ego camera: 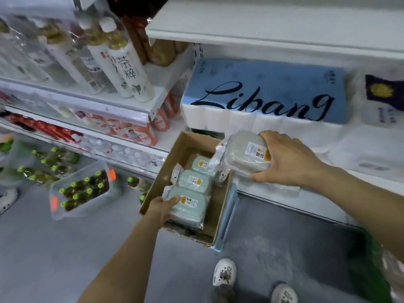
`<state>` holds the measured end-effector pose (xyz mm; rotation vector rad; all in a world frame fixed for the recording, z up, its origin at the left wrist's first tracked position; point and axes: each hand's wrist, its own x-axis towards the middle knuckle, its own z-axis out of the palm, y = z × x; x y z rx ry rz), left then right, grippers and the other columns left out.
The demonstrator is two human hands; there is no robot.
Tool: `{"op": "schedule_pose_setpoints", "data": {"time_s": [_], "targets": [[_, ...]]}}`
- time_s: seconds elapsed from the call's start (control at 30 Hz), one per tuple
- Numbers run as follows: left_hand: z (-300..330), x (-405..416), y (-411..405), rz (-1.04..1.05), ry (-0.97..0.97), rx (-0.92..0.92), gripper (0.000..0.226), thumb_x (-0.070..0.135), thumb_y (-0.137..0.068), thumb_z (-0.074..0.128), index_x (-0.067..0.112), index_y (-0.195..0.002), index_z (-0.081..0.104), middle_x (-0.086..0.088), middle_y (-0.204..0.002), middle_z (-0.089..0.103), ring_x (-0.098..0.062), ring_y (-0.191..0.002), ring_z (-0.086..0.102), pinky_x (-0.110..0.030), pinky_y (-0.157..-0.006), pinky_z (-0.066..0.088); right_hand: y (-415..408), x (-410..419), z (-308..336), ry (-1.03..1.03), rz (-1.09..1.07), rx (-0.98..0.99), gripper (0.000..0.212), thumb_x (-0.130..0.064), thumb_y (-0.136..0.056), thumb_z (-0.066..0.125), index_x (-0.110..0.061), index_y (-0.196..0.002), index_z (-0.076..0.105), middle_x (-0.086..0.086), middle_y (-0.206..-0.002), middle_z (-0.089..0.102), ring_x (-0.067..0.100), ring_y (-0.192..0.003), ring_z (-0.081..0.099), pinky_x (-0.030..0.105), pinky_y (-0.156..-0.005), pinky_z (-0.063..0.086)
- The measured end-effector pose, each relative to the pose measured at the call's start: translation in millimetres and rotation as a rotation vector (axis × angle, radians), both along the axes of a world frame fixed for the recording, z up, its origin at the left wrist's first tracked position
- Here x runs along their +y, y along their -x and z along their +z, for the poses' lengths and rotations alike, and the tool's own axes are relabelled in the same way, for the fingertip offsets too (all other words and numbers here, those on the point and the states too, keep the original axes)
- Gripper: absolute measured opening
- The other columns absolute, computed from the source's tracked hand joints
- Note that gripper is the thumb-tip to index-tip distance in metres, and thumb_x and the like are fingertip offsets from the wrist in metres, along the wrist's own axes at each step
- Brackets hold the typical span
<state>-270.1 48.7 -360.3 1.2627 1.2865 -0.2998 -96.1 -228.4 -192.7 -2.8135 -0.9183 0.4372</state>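
An open cardboard box (172, 149) stands on the floor by the shelf and holds several pale green lidded containers wrapped in clear plastic (194, 181). My left hand (162, 207) grips the nearest of them (190, 209) at its left edge, inside the box. My right hand (288, 159) holds a beige wrapped container (242, 153) by its right side, above the box's far right corner and level with the white shelf edge (273, 190). Its loose plastic wrap hangs to the left.
A blue Libang tissue pack (262, 92) lies on the shelf behind. Tall white bottles (129, 68) fill the upper left shelf. A clear tub of green-capped bottles (85, 191) sits on the grey floor at left. My white shoes (225, 272) stand below; a light blue crate (228, 215) flanks the box.
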Motion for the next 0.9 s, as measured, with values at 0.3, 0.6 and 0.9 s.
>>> {"op": "schedule_pose_setpoints", "data": {"time_s": [0.3,0.6,0.9], "targets": [[-23.2,-2.4,-14.5,-0.356,-0.312,0.355,0.098,0.033,-0.088,0.068,0.017,-0.156,-0.001,-0.016,-0.16,0.011,-0.039,-0.144,0.019,-0.049,-0.117,0.023,29.1,12.6,-47.6,0.042,-0.058,0.095,0.086,-0.064,-0.058,0.073,-0.025,-0.124,0.035,-0.003,-0.107,0.048,0.017,-0.091,0.045,0.033,-0.079,0.038],[93.6,-115.9,-71.9,-0.438,-0.282,-0.397,0.017,0.038,-0.097,0.055,0.026,-0.106,0.064,0.001,-0.109,0.068,-0.022,-0.107,0.064,-0.044,-0.101,0.049,46.4,-68.1,-14.1,-0.053,-0.169,-0.041,0.1,-0.065,-0.061,0.069,-0.025,-0.141,0.025,-0.004,-0.131,0.043,0.018,-0.119,0.042,0.041,-0.108,0.026],[164.3,-371.9,-72.4,-0.79,-0.166,-0.623,0.016,0.02,-0.097,0.056,0.019,-0.113,0.06,-0.003,-0.101,0.071,-0.017,-0.092,0.068,-0.028,-0.084,0.049,131.7,-318.4,18.3,-0.045,-0.462,-0.047,0.099,-0.069,-0.068,0.064,-0.026,-0.144,0.018,-0.002,-0.132,0.042,0.02,-0.121,0.041,0.036,-0.099,0.034]]}}
